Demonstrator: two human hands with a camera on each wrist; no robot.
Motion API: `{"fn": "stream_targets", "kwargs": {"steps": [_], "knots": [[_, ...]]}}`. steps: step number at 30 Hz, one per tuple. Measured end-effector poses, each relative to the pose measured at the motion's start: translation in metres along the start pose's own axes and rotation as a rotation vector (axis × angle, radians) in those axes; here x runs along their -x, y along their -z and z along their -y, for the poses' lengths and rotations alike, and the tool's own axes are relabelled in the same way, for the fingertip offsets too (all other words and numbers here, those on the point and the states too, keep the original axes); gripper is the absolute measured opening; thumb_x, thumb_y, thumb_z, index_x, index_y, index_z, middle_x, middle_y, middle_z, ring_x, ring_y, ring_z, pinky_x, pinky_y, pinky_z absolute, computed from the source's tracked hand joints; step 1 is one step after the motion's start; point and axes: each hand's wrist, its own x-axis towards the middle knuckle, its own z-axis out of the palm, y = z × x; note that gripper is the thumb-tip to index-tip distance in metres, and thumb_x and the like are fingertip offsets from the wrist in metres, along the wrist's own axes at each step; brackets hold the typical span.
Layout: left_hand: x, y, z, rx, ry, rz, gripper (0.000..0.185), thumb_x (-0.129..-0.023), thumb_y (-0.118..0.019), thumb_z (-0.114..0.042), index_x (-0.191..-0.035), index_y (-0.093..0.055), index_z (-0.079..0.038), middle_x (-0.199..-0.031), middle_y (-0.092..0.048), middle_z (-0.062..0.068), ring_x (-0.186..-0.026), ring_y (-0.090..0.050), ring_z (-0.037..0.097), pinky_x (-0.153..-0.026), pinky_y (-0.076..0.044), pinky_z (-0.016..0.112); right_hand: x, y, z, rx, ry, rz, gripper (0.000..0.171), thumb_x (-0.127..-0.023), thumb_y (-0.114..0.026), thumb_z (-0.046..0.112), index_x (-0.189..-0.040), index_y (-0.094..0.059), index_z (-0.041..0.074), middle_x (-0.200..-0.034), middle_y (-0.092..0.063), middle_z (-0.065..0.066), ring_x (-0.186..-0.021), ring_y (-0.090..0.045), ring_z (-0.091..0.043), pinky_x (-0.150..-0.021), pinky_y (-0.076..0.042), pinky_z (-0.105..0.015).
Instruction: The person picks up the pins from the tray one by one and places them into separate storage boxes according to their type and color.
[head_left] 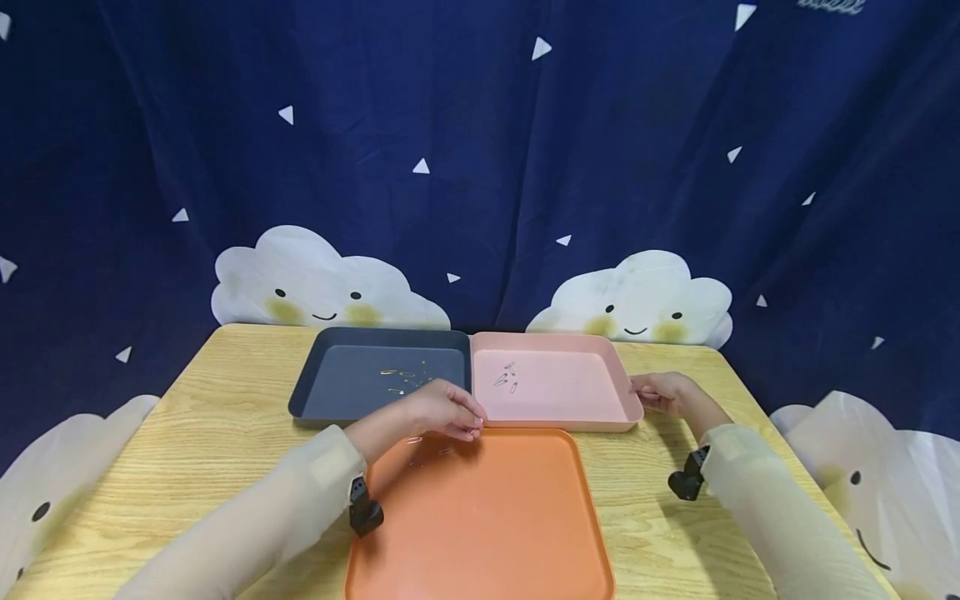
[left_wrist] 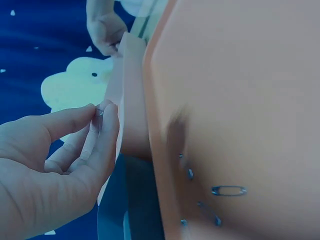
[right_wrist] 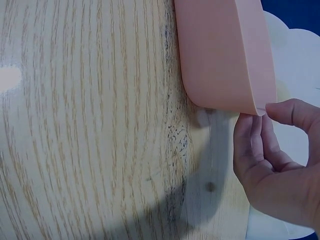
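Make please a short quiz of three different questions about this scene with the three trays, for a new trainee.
1. True or false: the right hand rests on the orange tray.
2. Which tray holds the gold-coloured pins? A) pink tray B) dark grey tray C) orange tray
3. Fill in: the left hand pinches something small above the far edge of the ___ tray.

Key:
1. False; its fingers touch the right rim of the pink tray.
2. B.
3. Orange; a few safety pins lie on it near that hand.
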Motion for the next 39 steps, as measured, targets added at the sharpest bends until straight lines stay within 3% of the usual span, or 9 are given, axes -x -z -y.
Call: {"fn": "stream_targets", "kwargs": {"steps": [6, 13, 22, 27, 32, 35, 39], "knots": [[-0.012, -0.001, -0.012, -0.012, 0.009, -0.037, 0.025, -0.086, -0.062, 0.006, -0.109, -0.064, 0.014, -0.094, -0.07, 0.024, -0.068, -0.065, 0.015, -0.077, -0.062, 0.032, -0.001, 0.0, -0.001, 0.007, 0.0, -0.003, 0.066, -0.088, -0.058, 0.001, -0.145, -0.027, -0.009, -0.071, -0.069, 0.009, -0.068, -0.064, 0.0, -0.069, -0.057, -0.015], [-0.027, 0.0, -0.029, -0.08, 0.008, -0.078, 0.025, -0.086, -0.063, 0.005, -0.11, -0.065, 0.012, -0.078, -0.068, 0.008, -0.066, -0.065, 0.013, -0.086, -0.059, 0.038, -0.004, 0.003, -0.001, 0.026, -0.006, -0.007, 0.068, -0.086, -0.061, 0.002, -0.145, -0.029, -0.009, -0.072, -0.067, 0.01, -0.069, -0.062, 0.001, -0.069, -0.056, -0.013], [-0.056, 0.003, -0.05, -0.07, 0.032, -0.123, 0.027, -0.086, -0.064, 0.006, -0.112, -0.064, 0.013, -0.086, -0.071, 0.013, -0.066, -0.062, 0.011, -0.098, -0.052, 0.042, -0.003, 0.002, -0.001, 0.034, -0.006, -0.016, 0.065, -0.087, -0.059, 0.002, -0.144, -0.03, -0.01, -0.073, -0.067, 0.01, -0.07, -0.062, 0.001, -0.07, -0.057, -0.015], [-0.074, 0.003, -0.054, -0.095, 0.052, -0.19, 0.025, -0.083, -0.065, 0.008, -0.107, -0.066, 0.013, -0.08, -0.067, 0.012, -0.071, -0.065, 0.016, -0.098, -0.053, 0.043, -0.003, 0.001, -0.001, 0.027, 0.013, -0.013, 0.064, -0.087, -0.059, 0.0, -0.143, -0.031, -0.011, -0.071, -0.069, 0.01, -0.068, -0.064, 0.001, -0.069, -0.057, -0.015], [-0.092, 0.001, -0.058, -0.161, 0.079, -0.288, 0.022, -0.08, -0.068, 0.009, -0.102, -0.068, 0.009, -0.074, -0.063, 0.009, -0.091, -0.071, 0.028, -0.095, -0.056, 0.039, -0.004, 0.001, -0.001, 0.031, 0.033, -0.015, 0.062, -0.087, -0.058, 0.0, -0.142, -0.033, -0.013, -0.069, -0.069, 0.01, -0.066, -0.065, 0.001, -0.068, -0.057, -0.015], [-0.103, 0.0, -0.062, -0.219, 0.109, -0.34, 0.018, -0.078, -0.071, 0.006, -0.096, -0.07, 0.006, -0.071, -0.064, 0.008, -0.098, -0.071, 0.03, -0.092, -0.057, 0.037, -0.004, 0.002, -0.002, 0.026, 0.03, -0.02, 0.062, -0.087, -0.058, 0.0, -0.141, -0.033, -0.013, -0.069, -0.069, 0.01, -0.066, -0.065, 0.001, -0.068, -0.057, -0.015], [-0.113, -0.002, -0.066, -0.324, 0.153, -0.387, 0.012, -0.077, -0.073, 0.001, -0.089, -0.07, 0.002, -0.069, -0.063, 0.005, -0.095, -0.071, 0.027, -0.089, -0.059, 0.034, -0.005, 0.003, -0.002, 0.037, 0.035, -0.011, 0.061, -0.089, -0.058, 0.002, -0.143, -0.032, -0.011, -0.072, -0.069, 0.011, -0.068, -0.064, 0.002, -0.07, -0.057, -0.014]]}}
